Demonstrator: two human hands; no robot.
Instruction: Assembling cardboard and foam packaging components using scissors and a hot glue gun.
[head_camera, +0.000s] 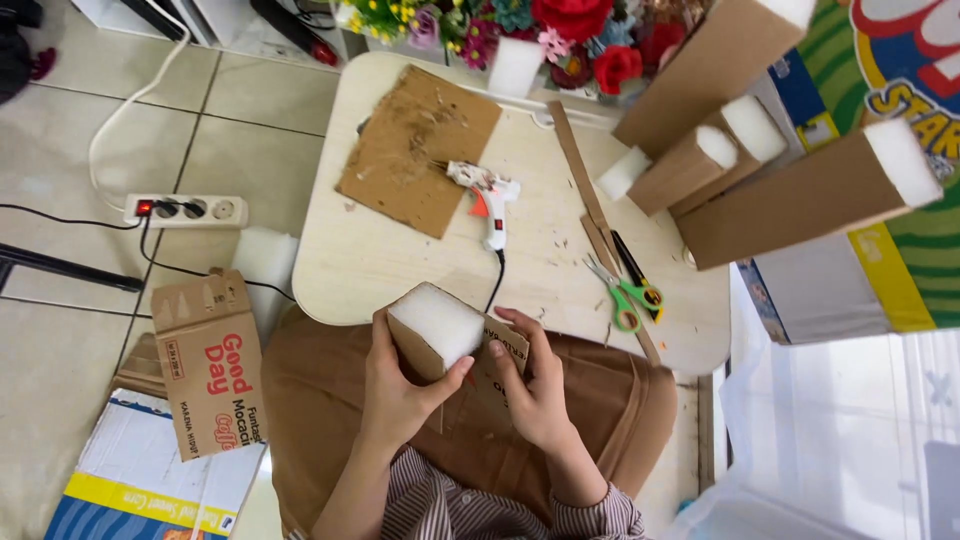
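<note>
Down low, just at the near edge of the surface (380, 270), both hands press brown cardboard around a white foam block (437, 322). The left hand (400, 385) has its fingers curled shut on one side, and the right hand (527, 385) pinches the flap tight so it stays wrapped. A glue gun (487, 200) and green scissors (627, 297) lie close by.

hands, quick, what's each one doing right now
left hand: closed on the foam block wrapped in cardboard
right hand: closed on the same foam block
</note>
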